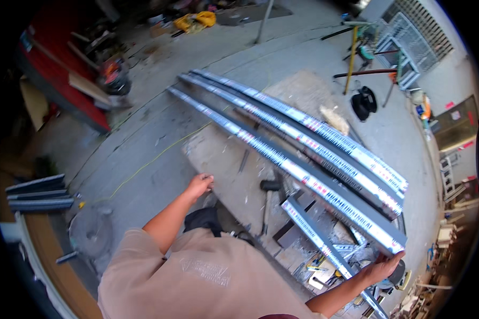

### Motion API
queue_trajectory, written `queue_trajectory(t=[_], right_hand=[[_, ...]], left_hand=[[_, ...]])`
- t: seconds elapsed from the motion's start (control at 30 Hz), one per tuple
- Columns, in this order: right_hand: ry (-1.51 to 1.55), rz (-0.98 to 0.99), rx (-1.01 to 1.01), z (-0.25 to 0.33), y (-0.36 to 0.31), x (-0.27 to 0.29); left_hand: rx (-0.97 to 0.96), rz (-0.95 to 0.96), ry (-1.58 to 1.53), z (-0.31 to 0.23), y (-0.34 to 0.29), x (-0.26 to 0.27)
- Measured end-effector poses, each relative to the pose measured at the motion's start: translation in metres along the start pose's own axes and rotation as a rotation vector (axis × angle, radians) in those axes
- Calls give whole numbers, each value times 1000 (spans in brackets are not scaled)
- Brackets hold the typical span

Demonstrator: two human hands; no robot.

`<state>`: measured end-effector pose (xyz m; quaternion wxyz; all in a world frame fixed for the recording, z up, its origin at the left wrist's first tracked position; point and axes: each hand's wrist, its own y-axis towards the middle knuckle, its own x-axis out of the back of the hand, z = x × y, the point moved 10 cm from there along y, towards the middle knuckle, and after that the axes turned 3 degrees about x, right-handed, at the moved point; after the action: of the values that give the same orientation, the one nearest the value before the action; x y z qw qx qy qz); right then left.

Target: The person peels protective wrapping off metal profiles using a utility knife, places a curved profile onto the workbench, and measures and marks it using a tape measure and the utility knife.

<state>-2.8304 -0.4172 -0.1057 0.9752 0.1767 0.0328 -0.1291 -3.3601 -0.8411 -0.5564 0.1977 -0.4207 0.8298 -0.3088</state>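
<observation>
My right hand [382,267] grips the near right end of a long dark grey metal profile [303,178] with printed white-and-blue protective film along its side. Beyond it, two similar film-wrapped profiles [292,139] lie roughly parallel, slanting from far left to near right above the workbench [218,154]. My left hand [200,184] hangs over the bench's near left edge, fingers loosely curled and apart, with nothing visible in them. A shorter filmed profile [316,236] lies closer to me, passing by my right forearm. Between the hands rests a dark-headed mallet [269,199] on the bench.
Small tools and metal offcuts [324,271] clutter the bench's right end. More cut profiles [40,195] are stacked at the left. A yellow cord [151,161] runs over the floor. Far right stand a pipe stand [352,61] and window frames [410,42]; wood pieces [436,255] line the right wall.
</observation>
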Motion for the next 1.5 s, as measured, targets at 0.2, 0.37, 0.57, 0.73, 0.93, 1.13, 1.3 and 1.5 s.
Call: queue_trajectory(t=[0.2, 0.37, 0.57, 0.73, 0.93, 1.13, 1.3, 1.5], right_hand=[[7, 88, 129, 70, -44, -30], [59, 87, 181, 96, -63, -7], [-2, -7, 93, 124, -53, 13], [-284, -204, 349, 171, -100, -26], [-302, -121, 260, 163, -95, -58], [-467, -60, 402, 180, -48, -89], [-567, 113, 293, 128, 36, -119], [-815, 286, 228, 59, 126, -178]], left_hand=[[146, 363, -516, -101, 66, -56], [52, 312, -724, -142, 87, -62], [66, 372, -753, -173, 43, -74], [-35, 386, -651, -229, 51, -90], [-82, 379, -693, -280, 116, -89], [-62, 517, -548, -311, 172, -118], [-25, 638, -301, -321, 170, -128], [-157, 681, -227, -324, 127, -136]])
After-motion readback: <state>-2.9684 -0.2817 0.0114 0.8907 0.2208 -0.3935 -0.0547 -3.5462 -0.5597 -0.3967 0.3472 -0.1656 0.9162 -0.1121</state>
